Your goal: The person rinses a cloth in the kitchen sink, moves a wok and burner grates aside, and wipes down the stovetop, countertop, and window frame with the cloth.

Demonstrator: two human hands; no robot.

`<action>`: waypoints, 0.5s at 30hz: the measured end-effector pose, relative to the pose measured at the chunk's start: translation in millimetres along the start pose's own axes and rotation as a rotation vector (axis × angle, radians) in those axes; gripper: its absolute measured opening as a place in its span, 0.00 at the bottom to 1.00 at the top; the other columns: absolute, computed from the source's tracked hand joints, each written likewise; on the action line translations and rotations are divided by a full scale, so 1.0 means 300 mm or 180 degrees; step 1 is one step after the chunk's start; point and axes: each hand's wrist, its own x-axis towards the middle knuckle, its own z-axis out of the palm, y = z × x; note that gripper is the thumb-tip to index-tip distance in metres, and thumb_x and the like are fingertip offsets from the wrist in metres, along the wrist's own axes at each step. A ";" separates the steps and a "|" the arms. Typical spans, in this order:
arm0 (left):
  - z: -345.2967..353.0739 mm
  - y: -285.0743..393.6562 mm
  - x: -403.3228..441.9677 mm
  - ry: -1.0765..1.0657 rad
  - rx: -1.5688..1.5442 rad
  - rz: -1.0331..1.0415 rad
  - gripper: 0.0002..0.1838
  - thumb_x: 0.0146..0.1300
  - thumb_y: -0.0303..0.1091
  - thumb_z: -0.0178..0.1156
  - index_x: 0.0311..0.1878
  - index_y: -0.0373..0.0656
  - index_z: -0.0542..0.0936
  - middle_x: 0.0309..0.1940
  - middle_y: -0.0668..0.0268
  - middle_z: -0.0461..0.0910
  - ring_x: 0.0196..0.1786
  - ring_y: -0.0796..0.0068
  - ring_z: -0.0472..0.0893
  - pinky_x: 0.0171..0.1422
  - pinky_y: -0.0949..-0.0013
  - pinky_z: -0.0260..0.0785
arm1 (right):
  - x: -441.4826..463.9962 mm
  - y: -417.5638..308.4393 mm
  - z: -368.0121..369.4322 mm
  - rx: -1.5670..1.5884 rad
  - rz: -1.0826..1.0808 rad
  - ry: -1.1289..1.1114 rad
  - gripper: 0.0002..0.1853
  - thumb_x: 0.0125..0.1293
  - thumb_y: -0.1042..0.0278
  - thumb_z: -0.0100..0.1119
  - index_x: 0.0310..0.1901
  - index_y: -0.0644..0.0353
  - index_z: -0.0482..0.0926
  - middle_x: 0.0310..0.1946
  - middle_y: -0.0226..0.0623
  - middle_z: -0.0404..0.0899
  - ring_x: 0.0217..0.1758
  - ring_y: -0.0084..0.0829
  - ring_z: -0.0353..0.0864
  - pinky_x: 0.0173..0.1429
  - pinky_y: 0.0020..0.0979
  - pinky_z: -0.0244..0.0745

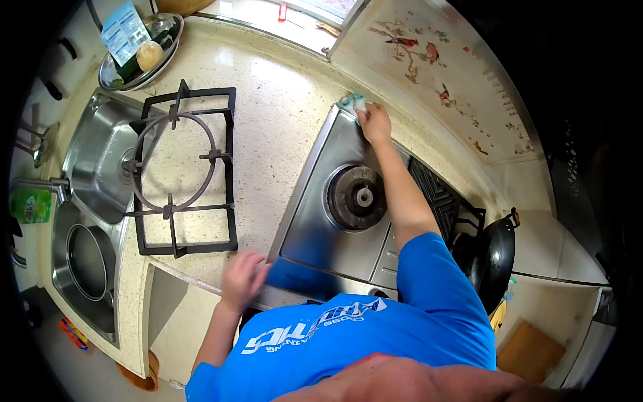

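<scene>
My right hand presses a crumpled green-and-white cloth onto the far left corner of the stainless steel gas stove. Its fingers are closed on the cloth. On the stove top, the round dark burner shows without a grate over it. My left hand hovers near the counter's front edge, beside the stove's near left corner. Its fingers are slightly bent and apart, a little blurred, with nothing in them. A black pan grate lies on the counter left of the stove.
At the left is a double sink with a round pan in one basin. A metal dish with vegetables stands at the back left. To the right, a black wok rests by the stove's second grate. Tiled wall borders the back.
</scene>
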 end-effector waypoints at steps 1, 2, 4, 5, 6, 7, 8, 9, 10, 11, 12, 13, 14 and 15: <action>0.014 0.038 0.056 -0.0208 -0.0160 0.0143 0.11 0.54 0.29 0.66 0.40 0.39 0.77 0.36 0.57 0.77 0.38 0.55 0.78 0.42 0.60 0.71 | -0.005 0.018 -0.031 -0.0180 0.0111 -0.0290 0.17 0.57 0.58 0.64 0.44 0.62 0.81 0.43 0.51 0.78 0.42 0.48 0.78 0.48 0.40 0.74; 0.029 0.075 0.125 -0.0417 -0.0318 0.0286 0.13 0.55 0.29 0.65 0.42 0.38 0.77 0.39 0.56 0.77 0.40 0.54 0.78 0.44 0.60 0.72 | -0.020 0.044 -0.057 -0.0193 0.0085 -0.0299 0.17 0.57 0.58 0.64 0.44 0.62 0.81 0.43 0.51 0.78 0.42 0.48 0.78 0.48 0.40 0.74; 0.086 0.107 0.257 -0.0197 -0.0448 0.0534 0.14 0.56 0.30 0.64 0.44 0.38 0.77 0.45 0.54 0.75 0.47 0.54 0.76 0.51 0.60 0.71 | -0.058 0.099 -0.089 -0.0486 0.0455 -0.0240 0.18 0.58 0.57 0.64 0.45 0.61 0.81 0.41 0.52 0.78 0.42 0.49 0.78 0.48 0.41 0.74; 0.120 0.092 0.321 -0.0122 -0.0296 0.0531 0.15 0.58 0.31 0.62 0.48 0.38 0.76 0.49 0.54 0.74 0.53 0.53 0.74 0.57 0.57 0.67 | -0.074 0.123 -0.102 -0.0526 0.0454 -0.0189 0.18 0.58 0.57 0.64 0.45 0.61 0.81 0.41 0.52 0.78 0.42 0.49 0.78 0.48 0.41 0.74; 0.164 0.070 0.374 -0.0055 -0.0161 0.0536 0.17 0.60 0.32 0.60 0.51 0.39 0.75 0.53 0.54 0.73 0.59 0.53 0.71 0.64 0.55 0.63 | -0.093 0.156 -0.121 -0.0568 0.0644 -0.0249 0.19 0.57 0.57 0.64 0.47 0.60 0.80 0.43 0.51 0.78 0.45 0.49 0.78 0.49 0.42 0.74; 0.199 0.047 0.417 -0.0053 -0.0212 0.0596 0.17 0.60 0.32 0.60 0.51 0.39 0.75 0.53 0.54 0.73 0.59 0.53 0.71 0.64 0.55 0.63 | -0.108 0.179 -0.147 -0.0608 0.0837 -0.0310 0.20 0.57 0.56 0.63 0.49 0.58 0.80 0.45 0.51 0.77 0.47 0.49 0.78 0.51 0.42 0.74; 0.230 0.022 0.457 0.0016 0.0280 0.0423 0.19 0.62 0.34 0.57 0.55 0.40 0.73 0.57 0.55 0.71 0.63 0.54 0.67 0.68 0.52 0.57 | -0.115 0.185 -0.171 -0.0654 0.0842 -0.0256 0.20 0.57 0.56 0.63 0.49 0.58 0.80 0.45 0.51 0.77 0.47 0.49 0.78 0.51 0.42 0.74; 0.256 0.002 0.477 0.0089 0.0778 0.0234 0.21 0.64 0.36 0.55 0.59 0.40 0.71 0.62 0.57 0.69 0.68 0.55 0.63 0.72 0.49 0.50 | -0.122 0.180 -0.182 -0.0727 0.0994 -0.0234 0.19 0.57 0.56 0.63 0.49 0.56 0.80 0.43 0.51 0.78 0.46 0.50 0.78 0.51 0.42 0.75; 0.274 -0.019 0.478 0.0095 0.0756 0.0273 0.21 0.64 0.36 0.55 0.59 0.40 0.71 0.62 0.57 0.69 0.68 0.55 0.63 0.72 0.49 0.50 | -0.125 0.173 -0.181 -0.0785 0.1154 -0.0216 0.19 0.57 0.56 0.63 0.48 0.55 0.81 0.42 0.51 0.78 0.46 0.50 0.78 0.50 0.43 0.75; 0.289 -0.042 0.477 -0.0105 0.0886 0.0227 0.23 0.65 0.38 0.53 0.62 0.42 0.70 0.64 0.58 0.67 0.70 0.57 0.61 0.73 0.48 0.47 | -0.111 0.173 -0.166 -0.1021 0.1080 -0.0207 0.15 0.57 0.57 0.63 0.44 0.53 0.83 0.40 0.49 0.79 0.44 0.49 0.79 0.50 0.43 0.75; 0.306 -0.064 0.479 -0.0322 0.1022 0.0184 0.24 0.66 0.40 0.51 0.64 0.43 0.68 0.67 0.59 0.65 0.72 0.58 0.58 0.74 0.47 0.43 | -0.088 0.154 -0.161 -0.1190 0.1083 -0.0385 0.13 0.57 0.57 0.61 0.40 0.55 0.84 0.39 0.47 0.80 0.45 0.48 0.79 0.51 0.44 0.74; 0.327 -0.086 0.475 -0.0317 0.1046 0.0218 0.24 0.66 0.41 0.52 0.64 0.45 0.68 0.67 0.60 0.65 0.72 0.57 0.58 0.73 0.46 0.45 | -0.062 0.134 -0.145 -0.1262 0.0961 -0.0485 0.14 0.58 0.56 0.60 0.39 0.57 0.83 0.38 0.50 0.79 0.44 0.49 0.78 0.50 0.44 0.74; 0.325 -0.077 0.474 -0.0368 0.1046 0.0260 0.24 0.66 0.41 0.52 0.64 0.45 0.68 0.67 0.60 0.65 0.72 0.57 0.58 0.73 0.46 0.45 | -0.044 0.110 -0.123 -0.1318 0.0851 -0.0596 0.14 0.58 0.56 0.59 0.37 0.58 0.82 0.38 0.52 0.79 0.43 0.50 0.78 0.50 0.45 0.73; 0.316 -0.068 0.479 -0.0347 0.0998 0.0254 0.25 0.65 0.42 0.53 0.64 0.46 0.69 0.67 0.60 0.66 0.72 0.57 0.59 0.72 0.46 0.45 | -0.028 0.062 -0.102 -0.1074 0.0877 -0.0579 0.15 0.58 0.55 0.59 0.37 0.58 0.82 0.39 0.51 0.79 0.43 0.51 0.78 0.51 0.44 0.73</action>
